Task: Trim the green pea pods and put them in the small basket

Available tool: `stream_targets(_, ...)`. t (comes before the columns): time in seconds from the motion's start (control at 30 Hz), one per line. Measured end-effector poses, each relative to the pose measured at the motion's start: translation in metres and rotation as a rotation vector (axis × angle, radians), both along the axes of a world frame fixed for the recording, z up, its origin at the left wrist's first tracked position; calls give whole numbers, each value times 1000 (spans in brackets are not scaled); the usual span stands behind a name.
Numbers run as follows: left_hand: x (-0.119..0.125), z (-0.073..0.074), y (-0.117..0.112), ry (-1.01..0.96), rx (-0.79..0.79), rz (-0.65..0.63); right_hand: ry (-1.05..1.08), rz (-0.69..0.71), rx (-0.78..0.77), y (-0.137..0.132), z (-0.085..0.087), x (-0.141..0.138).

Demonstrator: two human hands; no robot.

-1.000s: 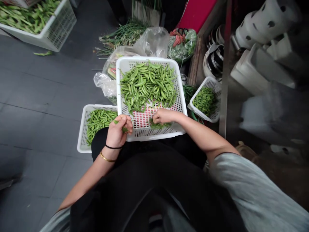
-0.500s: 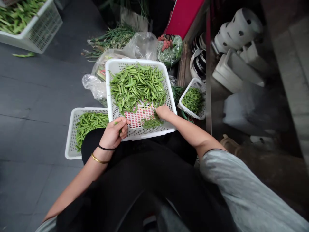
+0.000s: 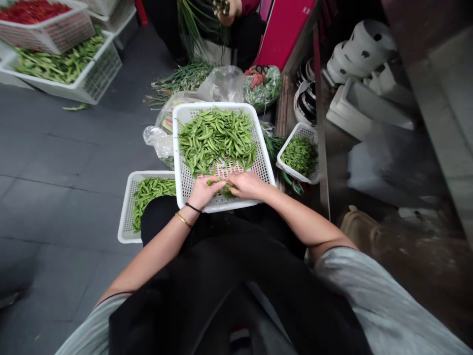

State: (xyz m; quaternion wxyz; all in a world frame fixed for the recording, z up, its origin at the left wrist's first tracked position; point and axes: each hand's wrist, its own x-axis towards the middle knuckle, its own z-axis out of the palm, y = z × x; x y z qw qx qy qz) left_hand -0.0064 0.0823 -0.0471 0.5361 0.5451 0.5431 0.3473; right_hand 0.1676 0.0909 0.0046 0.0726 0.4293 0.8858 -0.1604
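With the left hand [image 3: 204,191], closes thumb and fingers on a green pod [image 3: 210,182]; with the right hand [image 3: 248,185], bends the fingers inward and brings them close against the left fingertips. Cannot tell what, if anything, is gripped in the right.

Works over the near part of a white basket [image 3: 263,162], perforated, above a black-clad lap. Looks down onto dark grey floor tiles [image 3: 88,158], with a second basket [image 3: 127,209] of pods at left and, farther off, a red-filled crate [image 3: 68,34] on a pod-filled crate [image 3: 105,74]. Beyond, takes in a clear plastic bag [image 3: 225,83], a bright red panel [image 3: 286,34] and another person's hand [image 3: 229,14] holding stems. At right, shows a small basket [image 3: 290,168] of leafy greens and white tubs [image 3: 354,106].

Of the gripped pod, reveals just a short end, beside the left thumb; cannot tell its long axis or pointing. In the white basket's far part, heaps more pods [image 3: 218,138], long axes lying many ways.
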Motion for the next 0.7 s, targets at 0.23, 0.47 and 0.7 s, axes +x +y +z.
stream_targets(0.23,-18,-7,-3,308,-15,-253,234,-71,-234,25,4,54)
stream_targets(0.47,-12,-1,-7,182,61,-121,585,-278,-359,9,2,51)
stream_targets(0.7,-10,1,-12,-344,-238,95,483,-94,-338,0,-22,13)
